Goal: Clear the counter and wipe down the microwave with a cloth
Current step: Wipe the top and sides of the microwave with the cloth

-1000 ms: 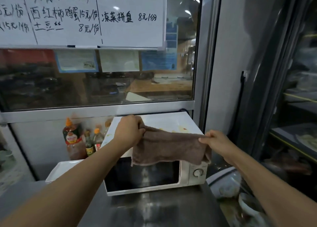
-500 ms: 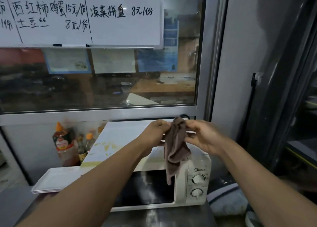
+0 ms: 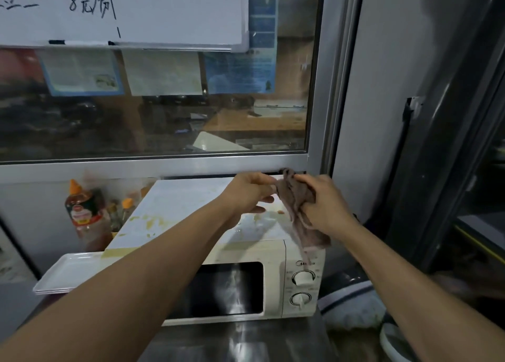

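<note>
Where the left forearm crosses it, the cream microwave oven (image 3: 273,287) is partly hidden, its stained top showing. Above that top, the left hand (image 3: 247,194) pinches the bunched brown cloth (image 3: 297,211) and the right hand (image 3: 326,208) grips it, fingers curled. Blurred orange-capped sauce bottles (image 3: 84,214) stand behind a white rectangular tray (image 3: 68,272).

A whiteboard (image 3: 175,11) with handwriting is hung over a wide window (image 3: 153,121), behind which papers are pinned. A grey wall (image 3: 382,88) is seen right, dimly lit.
</note>
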Available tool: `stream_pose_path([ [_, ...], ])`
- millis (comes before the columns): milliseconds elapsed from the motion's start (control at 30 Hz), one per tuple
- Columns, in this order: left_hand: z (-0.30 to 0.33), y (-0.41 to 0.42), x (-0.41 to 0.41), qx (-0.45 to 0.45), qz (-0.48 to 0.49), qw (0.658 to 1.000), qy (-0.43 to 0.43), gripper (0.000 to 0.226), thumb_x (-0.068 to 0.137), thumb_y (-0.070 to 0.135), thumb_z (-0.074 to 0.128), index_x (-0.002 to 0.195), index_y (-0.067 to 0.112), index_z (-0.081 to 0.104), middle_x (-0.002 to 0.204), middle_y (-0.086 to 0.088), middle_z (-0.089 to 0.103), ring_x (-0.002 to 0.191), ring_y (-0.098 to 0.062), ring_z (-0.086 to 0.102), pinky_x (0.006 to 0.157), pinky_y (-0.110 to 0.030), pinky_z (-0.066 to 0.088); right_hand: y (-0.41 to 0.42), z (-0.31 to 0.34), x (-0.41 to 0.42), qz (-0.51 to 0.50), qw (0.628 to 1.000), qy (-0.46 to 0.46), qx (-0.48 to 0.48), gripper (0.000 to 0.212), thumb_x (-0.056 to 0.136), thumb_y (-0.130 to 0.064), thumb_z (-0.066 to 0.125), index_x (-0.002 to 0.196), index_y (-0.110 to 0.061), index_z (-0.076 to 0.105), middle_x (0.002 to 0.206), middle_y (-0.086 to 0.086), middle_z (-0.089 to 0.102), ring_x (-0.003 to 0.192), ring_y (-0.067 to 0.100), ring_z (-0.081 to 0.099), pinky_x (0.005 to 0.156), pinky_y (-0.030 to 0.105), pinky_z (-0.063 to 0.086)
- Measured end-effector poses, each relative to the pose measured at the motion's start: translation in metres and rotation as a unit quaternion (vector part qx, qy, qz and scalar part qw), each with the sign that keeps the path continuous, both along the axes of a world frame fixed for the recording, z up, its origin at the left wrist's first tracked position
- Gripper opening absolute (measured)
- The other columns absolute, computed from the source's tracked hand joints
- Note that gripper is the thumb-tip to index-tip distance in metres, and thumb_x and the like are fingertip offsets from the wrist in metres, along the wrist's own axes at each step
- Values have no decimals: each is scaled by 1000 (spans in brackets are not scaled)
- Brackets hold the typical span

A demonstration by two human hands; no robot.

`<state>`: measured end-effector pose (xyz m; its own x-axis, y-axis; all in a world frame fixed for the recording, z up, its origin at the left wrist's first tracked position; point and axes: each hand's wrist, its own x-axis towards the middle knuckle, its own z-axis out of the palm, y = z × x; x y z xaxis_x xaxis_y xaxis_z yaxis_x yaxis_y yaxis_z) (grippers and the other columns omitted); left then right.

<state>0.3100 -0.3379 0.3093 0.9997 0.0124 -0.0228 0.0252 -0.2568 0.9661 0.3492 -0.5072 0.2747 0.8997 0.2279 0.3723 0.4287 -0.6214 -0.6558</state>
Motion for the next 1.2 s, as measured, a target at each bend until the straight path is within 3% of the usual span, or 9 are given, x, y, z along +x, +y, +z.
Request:
stream_pose_path([
  [167, -35, 25, 5, 156, 44, 987, 3, 23, 87, 8, 58, 108, 16, 61, 107, -7, 66, 91, -18, 60, 75, -26, 48, -1, -45, 13, 57, 977, 102, -176, 58, 88, -25, 57, 141, -33, 35, 142, 2, 32, 133, 27, 24, 105, 36, 27],
  [267, -60, 45, 7, 351, 51, 935, -26, 31, 89, 13, 57, 120, 17, 58, 123, -3, 59, 112, -20, 56, 89, -23, 42, 5, -67, 15, 73, 960, 44, -268, 48, 95, -40, 41, 141, -36, 30, 152, -6, 22, 137, 21, 20, 110, 39, 23],
  [433, -84, 85, 7, 527, 92, 845, 1, 32, 90, 26, 51, 122, 21, 55, 131, 3, 53, 118, -23, 49, 96, -38, 37, 14, -89, 24, 77, 922, -32, -378, 52, 95, -44, 16, 146, -34, 22, 157, -6, 13, 142, 20, 12, 113, 44, 22],
  [567, -95, 105, 6, 547, 79, 833, 8, 13, 85, 14, 41, 89, 15, 54, 103, 1, 56, 102, -26, 53, 82, -37, 34, 52, -95, 24, 84, 942, -32, -324, 55, 90, -54, 17, 144, -46, 20, 156, -15, 12, 145, 15, 10, 113, 50, 22],
  [633, -99, 112, 6, 550, 76, 831, 4, 11, 82, 11, 42, 84, 16, 52, 99, 1, 53, 97, -24, 51, 80, -36, 34, 84, -96, 24, 104, 944, -42, -311, 54, 88, -54, 19, 142, -48, 22, 155, -16, 13, 144, 15, 9, 113, 51, 19],
  [833, -95, 126, 17, 504, 75, 860, -10, 30, 88, 16, 46, 115, 20, 60, 120, 4, 57, 110, -21, 53, 95, -39, 42, 130, -98, 36, 172, 923, -74, -336, 54, 88, -47, 23, 142, -41, 26, 157, -11, 11, 142, 19, 8, 112, 43, 13],
  [967, -89, 142, 34, 440, 90, 893, -14, 40, 88, 12, 53, 127, 17, 53, 130, 1, 56, 118, -21, 52, 99, -36, 42, 100, -94, 76, 117, 939, -27, -323, 56, 88, -50, 22, 143, -40, 23, 156, -15, 11, 141, 15, 10, 113, 42, 15],
  [1067, -88, 155, 55, 487, 82, 869, 7, 32, 92, 18, 47, 122, 20, 56, 129, 4, 54, 119, -21, 49, 99, -38, 39, 88, -89, 118, 44, 934, -6, -354, 53, 91, -46, 24, 142, -34, 26, 156, -9, 11, 141, 19, 10, 113, 44, 21],
  [1200, -92, 166, 81, 557, 67, 828, 8, 19, 93, 20, 36, 96, 16, 55, 111, 1, 54, 107, -25, 51, 86, -37, 39, 108, -84, 150, -22, 929, 6, -370, 50, 93, -38, 28, 141, -24, 32, 155, -1, 16, 141, 24, 14, 110, 45, 23],
])
